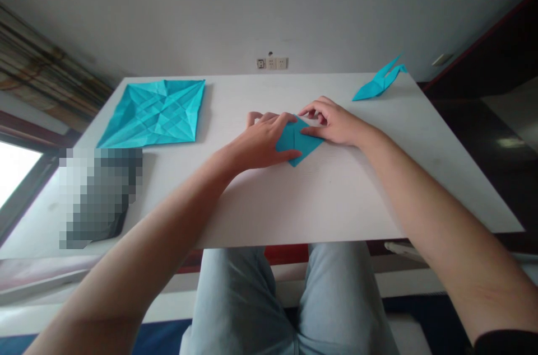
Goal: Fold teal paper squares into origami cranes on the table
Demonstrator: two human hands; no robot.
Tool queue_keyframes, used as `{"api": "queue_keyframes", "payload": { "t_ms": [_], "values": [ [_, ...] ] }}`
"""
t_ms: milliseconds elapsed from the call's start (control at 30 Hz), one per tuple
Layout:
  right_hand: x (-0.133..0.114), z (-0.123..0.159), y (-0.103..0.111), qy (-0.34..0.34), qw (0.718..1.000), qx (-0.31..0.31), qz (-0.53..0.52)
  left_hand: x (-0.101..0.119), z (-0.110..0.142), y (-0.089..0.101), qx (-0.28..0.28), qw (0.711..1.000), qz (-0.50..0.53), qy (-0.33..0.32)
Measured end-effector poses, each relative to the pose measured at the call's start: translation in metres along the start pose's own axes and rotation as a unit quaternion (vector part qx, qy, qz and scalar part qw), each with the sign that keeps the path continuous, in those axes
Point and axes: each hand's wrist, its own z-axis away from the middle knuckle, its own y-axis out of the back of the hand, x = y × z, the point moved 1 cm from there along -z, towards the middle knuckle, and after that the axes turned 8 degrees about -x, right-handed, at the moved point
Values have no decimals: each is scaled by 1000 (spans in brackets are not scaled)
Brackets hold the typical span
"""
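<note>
A blue sheet of origami paper (295, 139), folded into a small diamond with a crease down its middle, lies on the white table (269, 204). My left hand (267, 139) holds its left side, index finger near the top corner and thumb by the bottom corner. On the right side, my right hand (334, 122) has its thumb on the paper and its index finger curled at the top corner. What the fingers do beneath the edge is hidden.
An unfolded, creased blue sheet (162, 111) lies at the table's back left. A folded blue paper crane (378, 85) stands at the back right. A pixelated dark object (103, 198) sits at the left. Wall sockets (272, 63) are behind the table.
</note>
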Motion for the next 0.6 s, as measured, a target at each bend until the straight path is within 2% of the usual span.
{"api": "queue_keyframes", "payload": {
  "t_ms": [267, 600],
  "values": [
    [-16, 8, -10, 2, 991, -36, 130, 1, 1, -2, -3, 1000, -4, -6],
    [-25, 11, -18, -9, 986, -61, 158, -2, 4, -2, -54, 999, -3, -6]
  ]
}}
